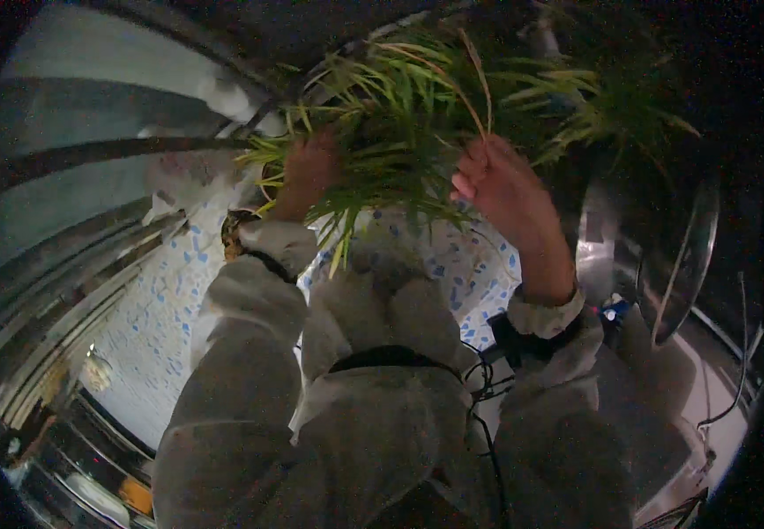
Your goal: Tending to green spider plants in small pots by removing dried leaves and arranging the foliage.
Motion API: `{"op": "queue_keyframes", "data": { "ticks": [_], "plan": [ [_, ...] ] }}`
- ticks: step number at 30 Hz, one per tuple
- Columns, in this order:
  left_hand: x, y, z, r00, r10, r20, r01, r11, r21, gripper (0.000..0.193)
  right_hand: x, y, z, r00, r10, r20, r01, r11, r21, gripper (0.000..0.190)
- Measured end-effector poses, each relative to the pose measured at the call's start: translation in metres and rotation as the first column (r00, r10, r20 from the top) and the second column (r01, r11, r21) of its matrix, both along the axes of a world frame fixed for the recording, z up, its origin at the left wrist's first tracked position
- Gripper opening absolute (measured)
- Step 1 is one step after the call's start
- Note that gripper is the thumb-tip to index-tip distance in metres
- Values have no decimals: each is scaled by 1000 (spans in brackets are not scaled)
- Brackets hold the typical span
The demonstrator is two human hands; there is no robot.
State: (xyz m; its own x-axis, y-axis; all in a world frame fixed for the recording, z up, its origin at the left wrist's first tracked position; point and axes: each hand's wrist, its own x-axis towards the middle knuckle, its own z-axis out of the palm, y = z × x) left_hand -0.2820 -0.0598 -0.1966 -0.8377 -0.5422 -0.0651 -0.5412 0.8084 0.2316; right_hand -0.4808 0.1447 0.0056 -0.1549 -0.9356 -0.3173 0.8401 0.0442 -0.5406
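Note:
A leafy green plant with long narrow leaves [395, 145] spreads across the top middle of the dim head view. My left hand [311, 168] reaches in among the leaves on its left side; it is blurred, and its fingers are lost in the foliage. My right hand [487, 168] is closed at the right of the plant, pinching dry brownish leaves [468, 92] that rise from the fingers. Whether these leaves are still attached to the plant cannot be told. The plant's base is hidden.
A round metal-rimmed object [679, 264] stands at the right. Black cables [487, 423] hang near my right sleeve. White flooring with blue chips [157, 330] lies below. Dark curved bars [124, 152] and rails run along the left. Another leafy plant part [620, 106] reaches to the upper right.

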Motion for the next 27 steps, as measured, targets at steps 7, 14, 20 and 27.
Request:
{"op": "queue_keyframes", "data": {
  "ticks": [7,14,20,27],
  "plan": [
    [2,-2,49,963,-117,243,162,971,-173,58,-13,89,5,835,-148,-530,334,902,274,16],
    [-23,37,133,940,-164,300,146,986,82,55,0,203,-29,325,252,-911,413,829,377,25],
    [-24,87,161,870,-481,104,471,875,111,47,11,281,-99,-101,663,-742,349,722,597,38],
    [-49,120,212,769,-538,345,426,834,350,47,18,315,-144,-48,762,-645,418,602,680,49]
  ]
}}
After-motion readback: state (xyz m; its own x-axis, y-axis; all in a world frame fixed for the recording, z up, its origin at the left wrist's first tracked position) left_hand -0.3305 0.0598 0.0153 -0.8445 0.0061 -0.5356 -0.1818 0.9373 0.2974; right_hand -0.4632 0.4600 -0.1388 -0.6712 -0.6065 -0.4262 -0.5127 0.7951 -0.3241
